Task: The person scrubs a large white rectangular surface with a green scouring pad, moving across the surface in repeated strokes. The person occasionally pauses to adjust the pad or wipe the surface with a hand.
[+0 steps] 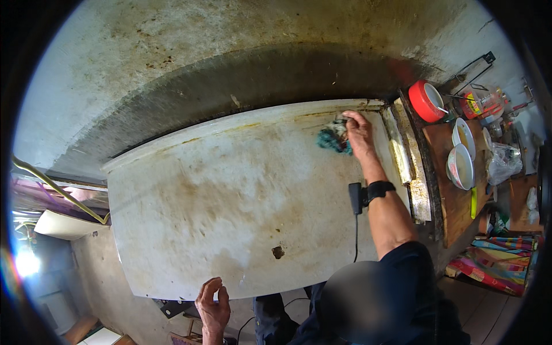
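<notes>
A white, stained tabletop [207, 194] stretches before me. Near its far right corner, my right hand [359, 129] is closed on a crumpled rag [334, 138], green and greyish, pressed against the surface. My right wrist wears a black strap with a small device and a cable. At the near edge, left of my body, my left hand [213, 304] is raised with fingers curled and nothing visible in it. A dark brown spot [278, 252] marks the tabletop's near part.
On the right stand a red round container [424, 101], two bowls [460, 167] on a wooden board [457, 215], a yellow-green handle [474, 202], a plastic jar [483, 103] and a plastic bag [504, 161]. A stained wall [215, 26] rises behind the table.
</notes>
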Action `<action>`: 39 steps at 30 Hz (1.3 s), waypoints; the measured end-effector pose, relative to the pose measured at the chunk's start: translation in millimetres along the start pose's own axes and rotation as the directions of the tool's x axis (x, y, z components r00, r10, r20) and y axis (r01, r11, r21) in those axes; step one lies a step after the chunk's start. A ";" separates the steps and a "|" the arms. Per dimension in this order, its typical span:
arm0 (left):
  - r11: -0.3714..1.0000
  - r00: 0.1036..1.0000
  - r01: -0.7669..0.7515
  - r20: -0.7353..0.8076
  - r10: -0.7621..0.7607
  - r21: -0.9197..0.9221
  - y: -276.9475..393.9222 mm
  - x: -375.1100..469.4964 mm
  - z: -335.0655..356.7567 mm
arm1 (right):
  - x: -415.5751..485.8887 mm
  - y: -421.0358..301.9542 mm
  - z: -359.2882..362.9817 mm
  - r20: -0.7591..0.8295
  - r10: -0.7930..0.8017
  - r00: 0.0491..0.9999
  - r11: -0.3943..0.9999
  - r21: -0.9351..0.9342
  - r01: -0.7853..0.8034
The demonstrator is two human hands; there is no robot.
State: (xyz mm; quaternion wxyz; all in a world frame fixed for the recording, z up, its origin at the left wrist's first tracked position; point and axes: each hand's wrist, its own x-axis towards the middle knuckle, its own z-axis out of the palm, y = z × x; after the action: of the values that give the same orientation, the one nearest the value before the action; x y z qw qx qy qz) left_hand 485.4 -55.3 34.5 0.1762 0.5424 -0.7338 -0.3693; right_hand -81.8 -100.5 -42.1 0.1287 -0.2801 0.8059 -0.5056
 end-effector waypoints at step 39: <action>0.998 0.993 -0.024 0.113 0.016 0.065 18.5 -5.4 35.3 | -10.3 -5.9 51.7 0.203 -0.326 0.923 0.724 -0.575 0.382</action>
State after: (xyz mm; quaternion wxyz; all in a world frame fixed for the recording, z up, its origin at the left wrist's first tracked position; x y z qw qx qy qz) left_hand 451.7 -35.3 25.4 0.1202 0.5189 -0.7598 -0.3728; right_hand -46.2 -134.9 -61.2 -0.0313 -0.4765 0.8496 -0.2240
